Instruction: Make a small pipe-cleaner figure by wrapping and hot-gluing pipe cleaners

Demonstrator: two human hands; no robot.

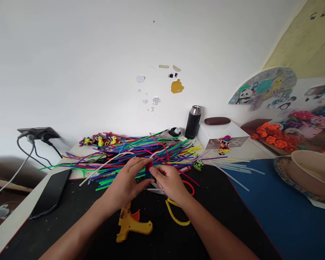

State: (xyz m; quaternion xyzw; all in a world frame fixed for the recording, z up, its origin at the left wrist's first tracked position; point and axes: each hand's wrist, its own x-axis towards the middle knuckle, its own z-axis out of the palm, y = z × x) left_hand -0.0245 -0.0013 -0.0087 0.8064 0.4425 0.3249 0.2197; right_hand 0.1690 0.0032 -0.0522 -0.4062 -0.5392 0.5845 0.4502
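Note:
A small red and blue piece [149, 167] is held between my two hands, in front of a heap of coloured pipe cleaners [108, 168]. My left hand [127, 180] has its fingers curved round the left side of the piece. From the right, my right hand [168, 180] pinches it between thumb and fingers. Below my left hand lies a yellow glue gun [135, 224] on the black mat [92, 231]. Scissors with yellow and red handles [176, 216] lie partly under my right hand and wrist.
A phone [51, 193] lies at the left. Behind the heap stand a black flask [193, 122] and a white box [219, 131] with a figurine [224, 145] before it. A round bowl [311, 177] is at the right, small figures [99, 141] at the back left.

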